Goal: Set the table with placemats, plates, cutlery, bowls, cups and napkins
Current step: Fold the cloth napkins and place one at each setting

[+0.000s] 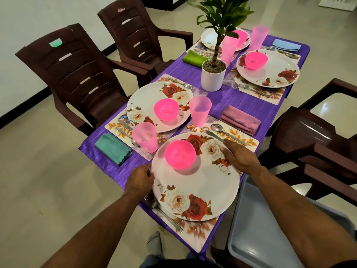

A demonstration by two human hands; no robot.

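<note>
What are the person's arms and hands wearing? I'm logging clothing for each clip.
Nothing shows on them: the left hand and right hand are bare, without gloves, rings, or watch, and both forearms are uncovered, no sleeves in view.

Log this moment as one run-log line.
phase: adjusting nearest plate | left hand: grips plate rim | right hand: fingers flat on plate's far edge | pink bowl: on plate

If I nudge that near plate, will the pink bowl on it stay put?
Probably not. The pink bowl looks like thin, light plastic sitting loose on the glossy near plate, so it may slide. It is squat and wide, so it seems unlikely to tip.
</note>
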